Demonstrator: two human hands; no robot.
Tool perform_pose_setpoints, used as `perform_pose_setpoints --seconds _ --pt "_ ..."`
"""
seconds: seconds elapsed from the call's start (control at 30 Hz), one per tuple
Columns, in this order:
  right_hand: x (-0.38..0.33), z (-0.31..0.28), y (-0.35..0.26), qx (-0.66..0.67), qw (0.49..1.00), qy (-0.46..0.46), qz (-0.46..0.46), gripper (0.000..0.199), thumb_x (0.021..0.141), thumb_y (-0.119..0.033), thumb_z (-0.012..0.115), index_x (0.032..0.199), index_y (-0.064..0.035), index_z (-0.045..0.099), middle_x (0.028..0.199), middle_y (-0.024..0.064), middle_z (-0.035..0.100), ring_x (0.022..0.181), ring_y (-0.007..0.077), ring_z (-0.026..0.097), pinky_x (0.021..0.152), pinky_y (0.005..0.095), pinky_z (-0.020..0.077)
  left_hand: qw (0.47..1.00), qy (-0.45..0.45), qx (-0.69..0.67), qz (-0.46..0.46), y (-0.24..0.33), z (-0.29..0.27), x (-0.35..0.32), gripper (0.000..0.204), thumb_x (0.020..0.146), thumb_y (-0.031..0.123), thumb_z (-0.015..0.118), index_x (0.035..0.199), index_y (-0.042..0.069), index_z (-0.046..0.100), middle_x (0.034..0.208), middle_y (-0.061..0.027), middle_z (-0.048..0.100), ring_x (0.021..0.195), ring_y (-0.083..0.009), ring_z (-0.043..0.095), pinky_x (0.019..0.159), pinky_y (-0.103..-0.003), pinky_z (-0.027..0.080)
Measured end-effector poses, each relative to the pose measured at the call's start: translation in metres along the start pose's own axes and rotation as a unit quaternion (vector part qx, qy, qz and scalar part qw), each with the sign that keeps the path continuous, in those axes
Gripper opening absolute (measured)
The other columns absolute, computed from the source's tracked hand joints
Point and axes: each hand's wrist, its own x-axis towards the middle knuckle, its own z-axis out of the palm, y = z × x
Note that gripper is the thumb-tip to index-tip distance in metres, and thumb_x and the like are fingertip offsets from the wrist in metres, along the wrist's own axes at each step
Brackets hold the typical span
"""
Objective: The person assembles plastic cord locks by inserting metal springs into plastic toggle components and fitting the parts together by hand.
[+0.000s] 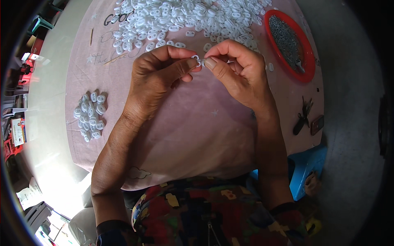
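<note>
Over the middle of the table, my two hands meet fingertip to fingertip. My left hand [158, 74] pinches a small white plastic piece with two holes [196, 60] between thumb and forefinger. Against its right side, my right hand [240, 74] pinches a thin, small metal piece that looks like a screw, mostly covered by the fingertips. A large heap of similar white plastic pieces [176, 20] spreads just beyond my hands. To the right stands a red bowl [310, 67] of small grey metal screws [285, 43].
A smaller pile of white pieces [89, 115] lies left of my left forearm. Black-handled scissors [303, 119] and a dark red phone-like object [317, 124] rest near the right edge of the pink tablecloth [197, 135]. Below that edge stands a blue stool [305, 168].
</note>
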Motion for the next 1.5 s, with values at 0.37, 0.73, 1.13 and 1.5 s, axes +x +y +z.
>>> perform_pose_setpoints --seconds 0.37,0.73,1.13,1.5 --pt "-0.001 0.003 0.005 -0.028 1.000 0.009 -0.008 0.004 0.089 -0.001 0.059 0.092 0.0021 0.059 0.084 0.0008 0.059 0.077 0.0029 0.053 0.065 0.0168 0.0440 0.997 -0.045 -0.047 -0.044 0.003 -0.004 0.002 0.023 0.090 0.018 0.065 0.107 0.002 0.064 0.088 -0.0066 0.070 0.072 -0.0083 0.063 0.059 -0.020 0.045" --pt "-0.001 0.012 0.008 -0.005 1.000 0.006 -0.021 0.003 0.091 0.001 0.056 0.093 0.0028 0.056 0.086 0.0024 0.058 0.077 0.0053 0.055 0.070 0.0187 0.0464 0.998 -0.038 -0.039 -0.023 -0.001 -0.002 0.000 0.017 0.090 0.014 0.064 0.101 0.002 0.064 0.085 -0.0059 0.070 0.070 -0.0062 0.061 0.058 -0.019 0.045" --pt "0.001 0.015 -0.001 0.057 0.997 0.036 0.022 0.009 0.093 -0.005 0.056 0.097 0.0034 0.058 0.085 0.0024 0.059 0.079 0.0061 0.057 0.069 0.0209 0.0471 0.996 -0.020 -0.082 -0.023 -0.003 0.002 0.001 0.017 0.091 0.014 0.062 0.102 0.000 0.062 0.086 -0.0070 0.068 0.071 -0.0078 0.061 0.059 -0.019 0.045" --pt "0.000 0.018 0.011 0.013 0.999 0.047 -0.001 0.009 0.094 -0.006 0.057 0.095 0.0022 0.059 0.084 -0.0007 0.056 0.075 0.0029 0.050 0.067 0.0177 0.0419 0.997 -0.048 -0.045 -0.037 0.000 -0.006 0.003 0.023 0.091 0.020 0.063 0.104 0.001 0.062 0.087 -0.0071 0.069 0.073 -0.0081 0.061 0.061 -0.020 0.045"
